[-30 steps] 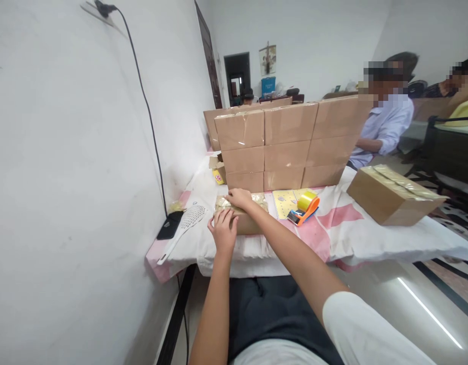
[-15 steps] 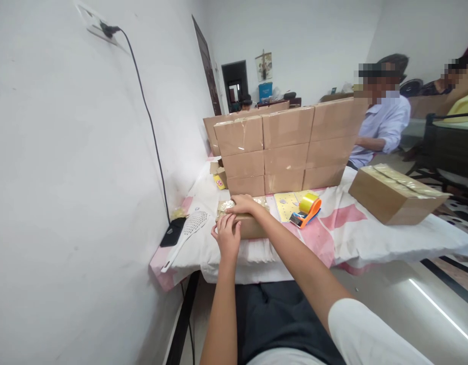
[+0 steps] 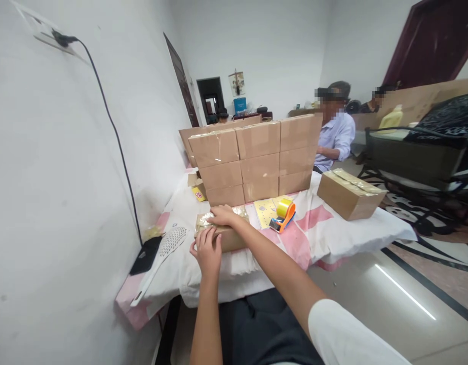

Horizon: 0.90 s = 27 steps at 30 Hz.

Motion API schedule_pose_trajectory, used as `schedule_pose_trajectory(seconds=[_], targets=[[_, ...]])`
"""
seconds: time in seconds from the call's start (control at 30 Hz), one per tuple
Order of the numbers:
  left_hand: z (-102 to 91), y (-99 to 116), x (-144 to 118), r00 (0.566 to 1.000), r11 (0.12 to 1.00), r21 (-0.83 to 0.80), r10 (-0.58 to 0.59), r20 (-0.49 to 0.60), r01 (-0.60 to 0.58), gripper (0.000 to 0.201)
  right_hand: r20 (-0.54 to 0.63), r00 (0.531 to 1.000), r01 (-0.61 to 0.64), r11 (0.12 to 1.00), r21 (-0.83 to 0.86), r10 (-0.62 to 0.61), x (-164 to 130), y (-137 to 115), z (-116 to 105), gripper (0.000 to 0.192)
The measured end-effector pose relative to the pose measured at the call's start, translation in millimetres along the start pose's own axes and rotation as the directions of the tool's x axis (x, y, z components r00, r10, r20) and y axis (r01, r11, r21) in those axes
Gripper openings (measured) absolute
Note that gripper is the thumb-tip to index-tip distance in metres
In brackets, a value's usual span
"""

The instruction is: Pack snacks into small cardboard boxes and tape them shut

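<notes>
Cardboard box [image 3: 233, 240] lies crosswise, right hand [image 3: 221, 216] spread flat on top, left hand [image 3: 207, 249], fingers parted, at the near left corner.

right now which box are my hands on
The box in front of the stacked boxes, left of the tape dispenser: your left hand and right hand are on it, while neither touches the stacked boxes or the far-right box.
</notes>
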<state>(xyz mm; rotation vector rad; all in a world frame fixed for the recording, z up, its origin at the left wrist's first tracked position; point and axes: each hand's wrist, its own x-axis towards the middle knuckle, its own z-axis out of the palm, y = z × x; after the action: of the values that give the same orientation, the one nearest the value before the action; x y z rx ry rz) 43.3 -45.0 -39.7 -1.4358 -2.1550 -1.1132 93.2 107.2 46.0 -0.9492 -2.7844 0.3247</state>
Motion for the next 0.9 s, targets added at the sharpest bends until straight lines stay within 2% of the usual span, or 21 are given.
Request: schedule_pose_trajectory(seconds=[0.4,0.57,0.7,0.8,0.9], targets=[[-3.1,2,0,1.0,1.0,-0.013,0.013,-0.006,-0.013,0.033,-0.056,0.998,0.015,1.0,0.02,-0.014,-1,-1,5,0.035],[-5.1,0,-6,0.999,1.0,-0.001,0.026,-0.025,-0.026,0.033,-0.183,0.982,0.054,0.997,0.048,-0.044,-12,-8,-1,0.028],[-6.5,-8,-16,0.995,0.996,-0.043,0.068,-0.077,-0.072,0.033,-0.292,0.953,0.09,0.996,0.01,-0.083,-41,-6,-18,0.025],[-4.4,-19,-19,0.98,0.978,-0.128,0.146,-0.132,-0.163,0.032,-0.325,0.942,0.097,0.995,0.019,-0.086,-78,17,-29,0.041],[0.7,-32,-19,0.935,0.932,-0.184,0.265,-0.237,-0.311,0.029,-0.225,0.965,0.183,0.963,0.197,-0.137,-120,52,-27,0.085]])
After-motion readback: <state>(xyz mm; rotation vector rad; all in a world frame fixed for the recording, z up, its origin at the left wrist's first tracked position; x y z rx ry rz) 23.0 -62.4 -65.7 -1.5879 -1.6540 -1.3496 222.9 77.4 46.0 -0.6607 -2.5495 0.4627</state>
